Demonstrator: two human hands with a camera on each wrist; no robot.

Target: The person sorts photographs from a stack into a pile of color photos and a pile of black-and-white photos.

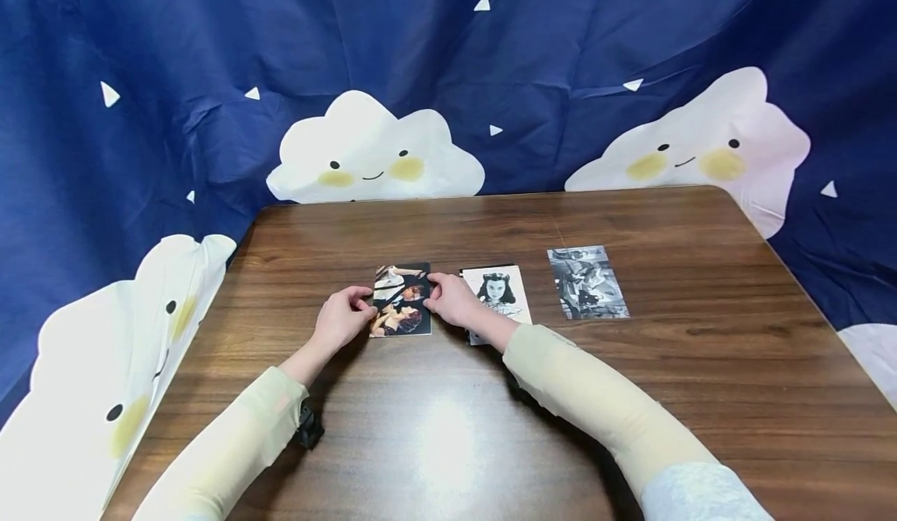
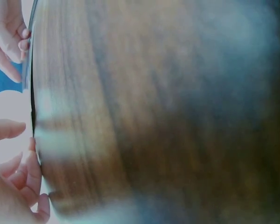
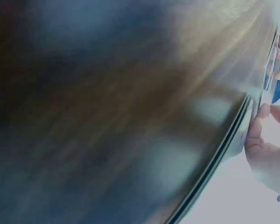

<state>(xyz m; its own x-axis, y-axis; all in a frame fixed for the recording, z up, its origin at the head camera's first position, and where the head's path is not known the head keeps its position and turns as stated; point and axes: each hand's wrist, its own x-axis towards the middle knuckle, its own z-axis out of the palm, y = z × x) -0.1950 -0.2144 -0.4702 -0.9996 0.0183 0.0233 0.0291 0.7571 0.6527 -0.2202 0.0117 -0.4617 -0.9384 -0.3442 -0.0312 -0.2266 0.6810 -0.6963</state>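
Observation:
A colour photo card (image 1: 402, 311) with people against a dark background lies on the table, its picture turned sideways. My left hand (image 1: 342, 317) touches its left edge with thumb and fingertips set apart. At the opposite edge, my right hand (image 1: 454, 297) has its index finger and thumb near the upper and middle part of the side. Under the right wrist lies a black-and-white portrait card (image 1: 494, 287), partly hidden, with dark edges of another card showing beneath it. In the right wrist view, layered card edges (image 3: 214, 161) lie beside the right hand.
A black-and-white photo card (image 1: 589, 283) with a crowded scene lies farther right. All cards rest on a brown wooden table (image 1: 448, 396). Behind it hangs a blue cloth (image 1: 532, 54) with white clouds. A dark wrist device (image 1: 308, 425) sits under the left sleeve.

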